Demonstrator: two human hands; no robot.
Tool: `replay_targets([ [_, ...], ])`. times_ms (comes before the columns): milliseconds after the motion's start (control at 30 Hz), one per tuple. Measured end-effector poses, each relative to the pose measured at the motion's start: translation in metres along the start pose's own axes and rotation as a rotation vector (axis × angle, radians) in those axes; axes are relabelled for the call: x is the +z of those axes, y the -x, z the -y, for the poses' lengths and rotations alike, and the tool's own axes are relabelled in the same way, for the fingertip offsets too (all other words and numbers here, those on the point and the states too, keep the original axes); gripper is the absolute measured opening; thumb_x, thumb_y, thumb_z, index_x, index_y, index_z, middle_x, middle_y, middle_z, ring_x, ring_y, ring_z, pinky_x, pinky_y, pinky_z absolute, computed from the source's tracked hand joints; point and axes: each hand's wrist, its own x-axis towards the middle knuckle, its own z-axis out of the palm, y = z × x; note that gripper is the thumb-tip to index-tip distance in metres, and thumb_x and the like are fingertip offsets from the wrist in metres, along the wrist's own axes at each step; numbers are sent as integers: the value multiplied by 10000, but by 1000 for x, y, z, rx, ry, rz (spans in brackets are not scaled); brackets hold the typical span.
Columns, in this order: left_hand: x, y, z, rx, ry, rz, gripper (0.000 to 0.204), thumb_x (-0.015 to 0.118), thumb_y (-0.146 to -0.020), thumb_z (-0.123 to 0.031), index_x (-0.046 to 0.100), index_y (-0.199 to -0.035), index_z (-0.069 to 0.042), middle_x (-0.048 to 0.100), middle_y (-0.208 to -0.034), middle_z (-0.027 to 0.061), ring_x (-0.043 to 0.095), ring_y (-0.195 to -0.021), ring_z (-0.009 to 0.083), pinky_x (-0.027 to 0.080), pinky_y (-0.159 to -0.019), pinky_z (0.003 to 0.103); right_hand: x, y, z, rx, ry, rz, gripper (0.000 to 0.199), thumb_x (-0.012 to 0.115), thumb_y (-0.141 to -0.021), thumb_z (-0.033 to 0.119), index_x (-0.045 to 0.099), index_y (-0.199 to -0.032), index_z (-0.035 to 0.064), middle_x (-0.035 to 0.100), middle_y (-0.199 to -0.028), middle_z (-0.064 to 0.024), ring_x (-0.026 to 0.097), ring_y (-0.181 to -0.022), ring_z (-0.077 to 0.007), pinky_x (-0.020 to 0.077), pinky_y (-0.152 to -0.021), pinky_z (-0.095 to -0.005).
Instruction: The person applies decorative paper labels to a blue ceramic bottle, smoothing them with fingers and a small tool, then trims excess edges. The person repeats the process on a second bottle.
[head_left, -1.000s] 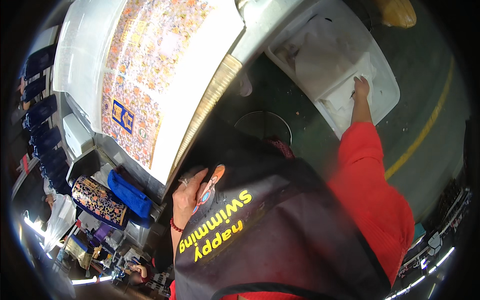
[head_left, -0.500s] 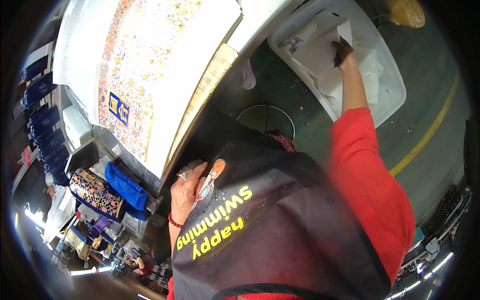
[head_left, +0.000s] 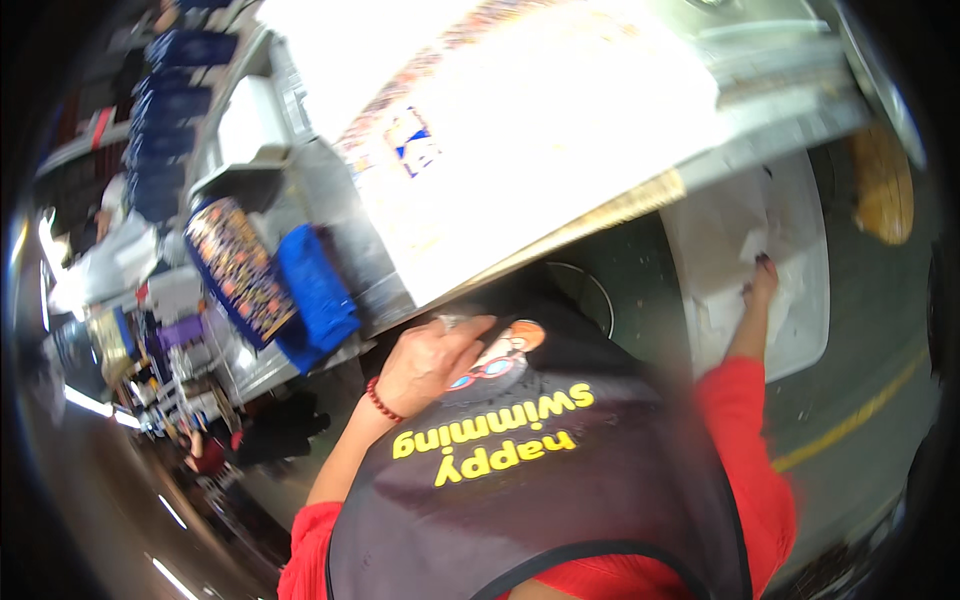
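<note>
My left hand (head_left: pixel 432 360), with a red bead bracelet at the wrist, is by the table's near edge, in front of my dark apron (head_left: pixel 540 520). Its fingers are curled together around something small and pale, too unclear to name. Down at the right, my right hand (head_left: pixel 760 282) reaches into a white plastic bin (head_left: pixel 822 300) holding white sheets (head_left: pixel 715 270). A white piece lies close to its fingertips; blur hides whether they grip it. On the table lies a printed sheet (head_left: pixel 410 145) with a floral border and a blue patch, mostly washed out by glare.
Left of the sheet, a blue cloth (head_left: pixel 318 295) lies beside a floral-patterned dark blue cylinder (head_left: pixel 240 270). A white container (head_left: pixel 252 122) stands behind them. A yellow object (head_left: pixel 882 185) is beyond the bin. Dark blue stacked items (head_left: pixel 170 125) line the far left.
The view has swung, so the table and bin appear shifted to the right. My right hand remains in the bin, and the white piece no longer stands up beside its fingers. My left hand stays curled.
</note>
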Motion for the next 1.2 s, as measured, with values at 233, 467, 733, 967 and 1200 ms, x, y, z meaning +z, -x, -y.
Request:
replay_targets([
  [233,-24,10,-4,160,384,-223,195,658,-939,-72,704,-1125,-35,705,-874,113,692,-754,247,559,-693,344,-15,219,284,-597,-527,938,311,625,-1026,198,672,-1257,-5,663,-1183,-129,592,-1105,-212,484,-752,-338],
  [467,-77,-35,-2,-135,1009,-724,532,565,-997,-108,441,-1480,77,552,-1380,162,544,-1222,191,448,-1011,338,161,439,416,-1777,569,865,331,618,-907,-20,686,-1228,26,628,-1237,-161,561,-1206,-357,448,-1022,-421],
  [733,-113,-127,51,-584,975,-801,221,663,-920,-191,582,-1023,-12,635,-946,68,562,-830,174,472,-786,346,223,462,422,-1833,464,934,316,651,-890,-8,690,-1202,27,639,-1221,-144,568,-1192,-357,469,-1009,-420],
  [967,-111,-131,68,-689,293,-719,369,651,-939,-278,624,-1091,57,725,-995,229,724,-959,331,541,-897,415,230,453,435,-1876,532,927,314,625,-921,-11,684,-1229,11,642,-1250,-154,586,-1181,-336,469,-1000,-395],
  [1200,-105,-113,53,-507,-259,-880,185,593,-968,-182,604,-937,0,705,-827,256,718,-798,412,567,-762,502,250,457,443,-1894,550,902,326,638,-922,18,680,-1246,25,648,-1259,-138,581,-1206,-327,472,-1009,-401],
])
